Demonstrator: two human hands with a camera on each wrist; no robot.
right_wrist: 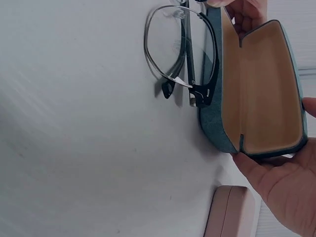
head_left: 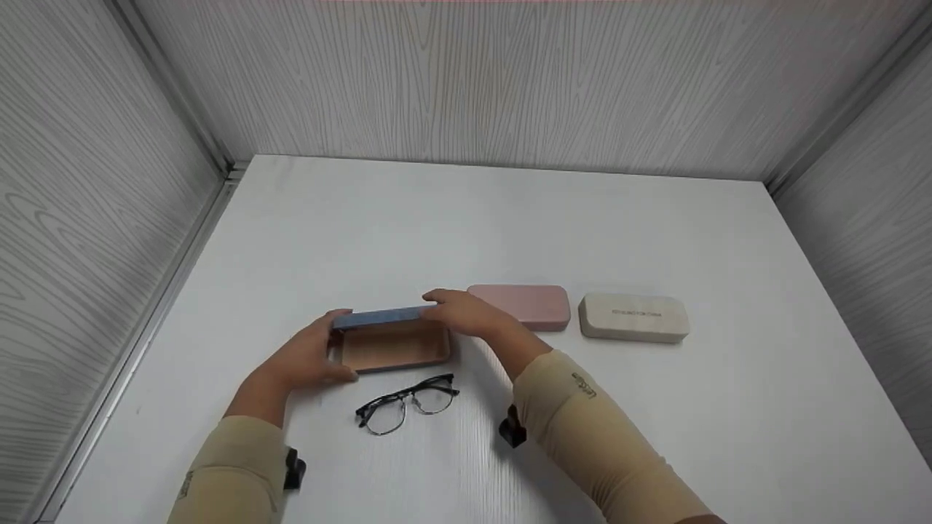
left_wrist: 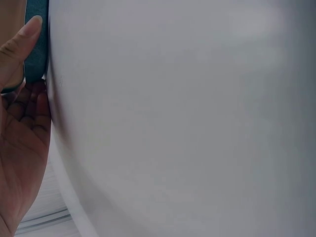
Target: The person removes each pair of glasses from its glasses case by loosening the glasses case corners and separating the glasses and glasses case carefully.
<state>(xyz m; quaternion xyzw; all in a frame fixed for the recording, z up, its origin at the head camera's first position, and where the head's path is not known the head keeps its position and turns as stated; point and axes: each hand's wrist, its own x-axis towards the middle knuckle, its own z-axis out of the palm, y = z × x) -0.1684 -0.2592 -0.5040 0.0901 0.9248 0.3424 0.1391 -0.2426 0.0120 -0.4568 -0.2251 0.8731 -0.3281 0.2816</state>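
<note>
Blue-green hard-shell glasses case with tan lining (head_left: pixel 397 348) – on the white tabletop (head_left: pixel 510 233), lid up, nothing inside. Left hand (head_left: pixel 309 356) grasping its left end, thumb on the front wall. Right hand (head_left: pixel 470 314) gripping the lid's right end. Black-and-silver wire-rimmed glasses (head_left: pixel 408 394) just in front, near side – pink rounded case (head_left: pixel 528 307), then cream rounded case (head_left: pixel 635 318), both closed, to the right.
</note>
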